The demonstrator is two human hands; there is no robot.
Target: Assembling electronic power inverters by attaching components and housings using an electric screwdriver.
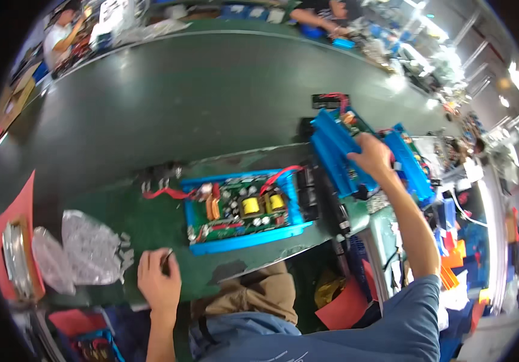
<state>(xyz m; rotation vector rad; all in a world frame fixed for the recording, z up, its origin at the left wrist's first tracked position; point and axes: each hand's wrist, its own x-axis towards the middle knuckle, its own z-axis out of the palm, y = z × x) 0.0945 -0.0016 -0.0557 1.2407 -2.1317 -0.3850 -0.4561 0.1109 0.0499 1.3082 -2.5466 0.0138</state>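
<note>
On the green bench in front of me lies a blue open housing (253, 242) with a green circuit board (232, 208) inside. The board carries yellow-wrapped transformers, capacitors and red wires. My right hand (373, 155) reaches to the right and grips the edge of another blue housing (336, 151), which sits tilted and has a board with red wires behind it. Near the bench's front edge, left of the first housing, my left hand (160, 274) is curled. Something small and dark shows between its thumb and fingers, too little of it to name.
Another blue housing (413, 163) leans at the far right. Clear plastic bags (91, 247) lie on the left beside a red sheet (18, 223). A dark cable or tool (339, 211) runs along the bench's right side. Across the wide dark surface (199, 90), other people (60, 42) work.
</note>
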